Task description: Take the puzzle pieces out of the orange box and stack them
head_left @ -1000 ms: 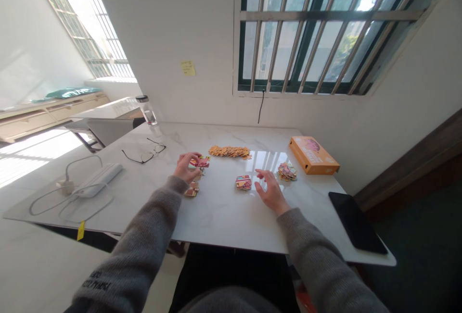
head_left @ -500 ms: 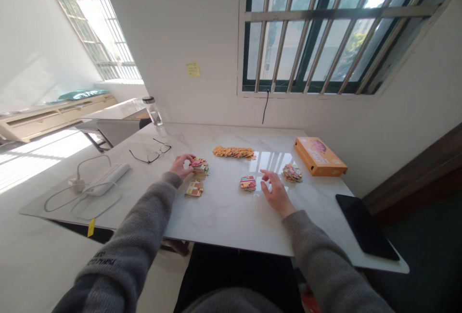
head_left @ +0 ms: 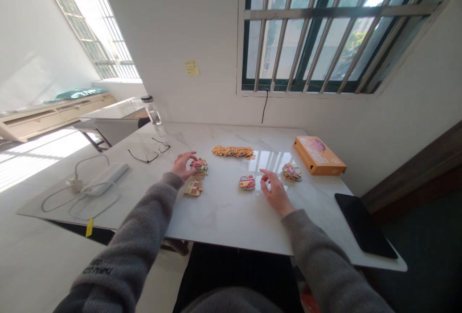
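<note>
My left hand (head_left: 183, 165) is at the left edge of a tall stack of colourful jigsaw puzzle pieces (head_left: 199, 169). Its index finger is raised over the stack and apart from the thumb, so the hand is open; whether the thumb touches the pieces I cannot tell. A smaller pile of green and brown pieces (head_left: 194, 188) lies just in front of that stack. My right hand (head_left: 275, 191) hovers low or rests over the table, open and holding nothing, between a small red and yellow pile (head_left: 247, 182) and a loose heap of pieces (head_left: 291, 172).
A long row of orange pieces (head_left: 234, 152) lies farther back on the white table (head_left: 224, 221). An orange box (head_left: 317, 156) and a black tablet (head_left: 365, 226) are at the right. Glasses (head_left: 153, 155), a power strip with cable (head_left: 106, 180) and a bottle (head_left: 153, 111) are leftward.
My left index finger has lifted and stretched out, away from the thumb, above the tall stack. My right hand and the piles stay where they were; the view shifts slightly.
</note>
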`<move>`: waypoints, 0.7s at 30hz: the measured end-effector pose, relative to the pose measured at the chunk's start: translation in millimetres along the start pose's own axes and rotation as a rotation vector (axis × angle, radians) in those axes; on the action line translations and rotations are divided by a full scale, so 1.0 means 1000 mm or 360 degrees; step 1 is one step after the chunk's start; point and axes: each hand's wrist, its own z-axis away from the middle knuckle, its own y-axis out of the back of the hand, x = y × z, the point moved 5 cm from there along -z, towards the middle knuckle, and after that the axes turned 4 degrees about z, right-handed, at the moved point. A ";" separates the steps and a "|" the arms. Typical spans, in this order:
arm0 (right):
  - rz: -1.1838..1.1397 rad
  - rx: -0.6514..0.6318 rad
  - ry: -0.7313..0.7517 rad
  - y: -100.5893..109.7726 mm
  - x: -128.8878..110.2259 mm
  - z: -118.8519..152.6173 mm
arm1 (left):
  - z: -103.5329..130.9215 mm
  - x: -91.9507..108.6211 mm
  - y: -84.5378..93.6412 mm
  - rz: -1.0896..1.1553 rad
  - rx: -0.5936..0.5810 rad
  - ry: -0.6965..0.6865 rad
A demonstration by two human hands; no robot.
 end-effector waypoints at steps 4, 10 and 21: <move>0.0022 -0.0026 0.0015 -0.001 -0.001 0.000 | 0.004 0.051 -0.009 -0.0085 0.0108 -0.0195; 0.0046 -0.0082 0.0013 -0.001 -0.004 0.000 | 0.019 0.123 -0.077 -0.0020 -0.0225 -0.0478; 0.0044 -0.0186 0.0027 -0.005 -0.006 0.000 | 0.027 0.144 -0.137 0.0110 -0.0277 -0.0420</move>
